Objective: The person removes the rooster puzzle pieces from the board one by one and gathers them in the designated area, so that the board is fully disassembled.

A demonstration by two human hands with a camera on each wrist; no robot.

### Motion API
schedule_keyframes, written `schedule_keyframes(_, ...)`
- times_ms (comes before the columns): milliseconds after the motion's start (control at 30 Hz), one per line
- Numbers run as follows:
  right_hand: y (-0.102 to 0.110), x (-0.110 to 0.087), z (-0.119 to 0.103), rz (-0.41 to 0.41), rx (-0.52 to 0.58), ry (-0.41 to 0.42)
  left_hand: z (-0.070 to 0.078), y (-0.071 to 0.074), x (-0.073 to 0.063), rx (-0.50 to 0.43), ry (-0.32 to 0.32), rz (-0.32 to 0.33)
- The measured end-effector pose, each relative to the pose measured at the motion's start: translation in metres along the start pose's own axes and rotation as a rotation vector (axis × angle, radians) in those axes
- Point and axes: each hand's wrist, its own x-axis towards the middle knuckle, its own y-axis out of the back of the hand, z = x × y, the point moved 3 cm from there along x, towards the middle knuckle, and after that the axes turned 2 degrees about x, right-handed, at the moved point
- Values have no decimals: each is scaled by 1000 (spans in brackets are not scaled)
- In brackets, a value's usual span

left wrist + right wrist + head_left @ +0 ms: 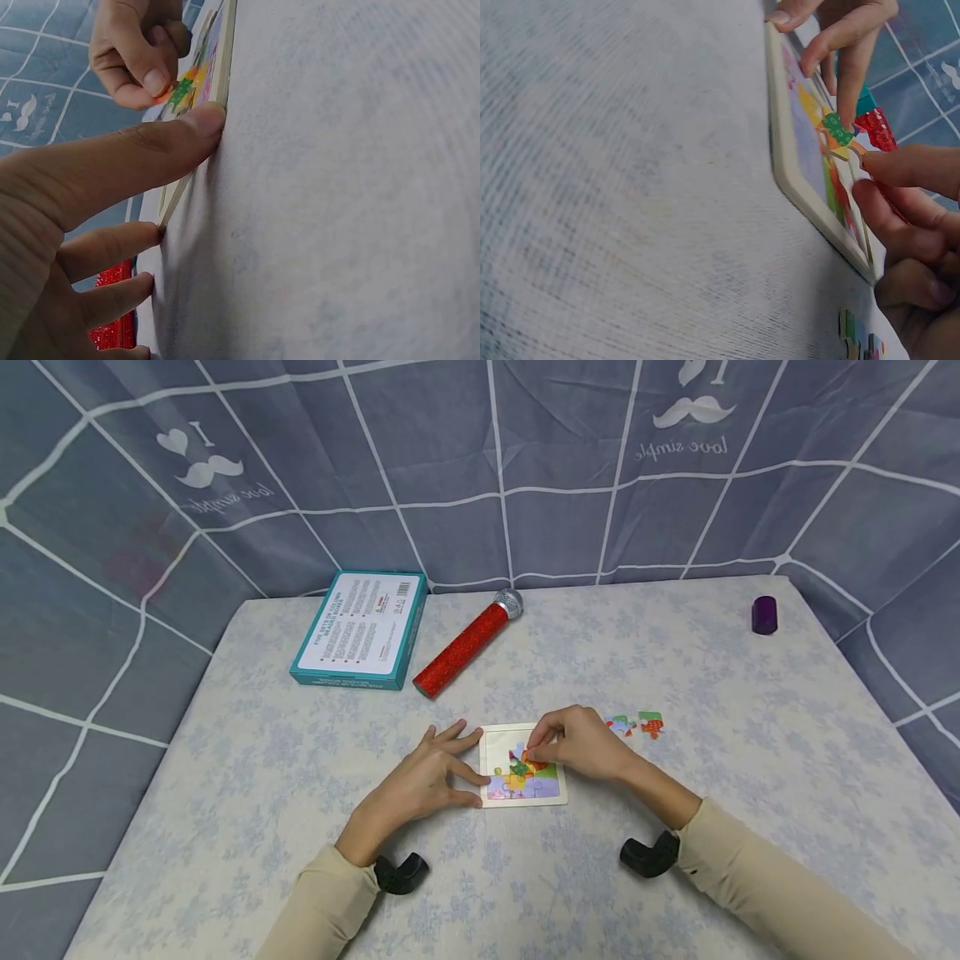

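A wooden jigsaw puzzle tray [523, 802] with a pale frame lies on the table, its lower part filled with colourful pieces. My left hand [420, 781] rests along the tray's left side with fingers spread, the thumb [206, 120] pressed on the near corner of the rim. Over the tray's right half, my right hand [585, 743] pinches a small orange puzzle piece [534, 764] between thumb and fingertips. Beside it, a green patterned piece [838, 129] shows in the right wrist view. Two loose puzzle pieces [651, 724] [620, 725] lie right of the tray.
A teal and white box [360, 627] lies at the back left, next to a red glittery microphone [468, 645]. A dark purple cylinder [764, 615] stands near the back right corner. A grey checked curtain [450, 452] hangs behind the table.
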Motion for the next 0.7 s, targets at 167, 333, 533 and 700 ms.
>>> schedule_keyframes(167,0,-1,3,-44,152,-56,0,0,0,2,-4,4)
schedule_keyframes(333,4,-5,6,-60,215,-66,0,0,1,-4,0,6)
schedule_keyframes(533,23,-18,18,-43,218,-119,0,-1,1,-5,7,10)
schedule_keyframes(700,43,-35,33,-9,193,-172,0,-1,0,-8,8,13)
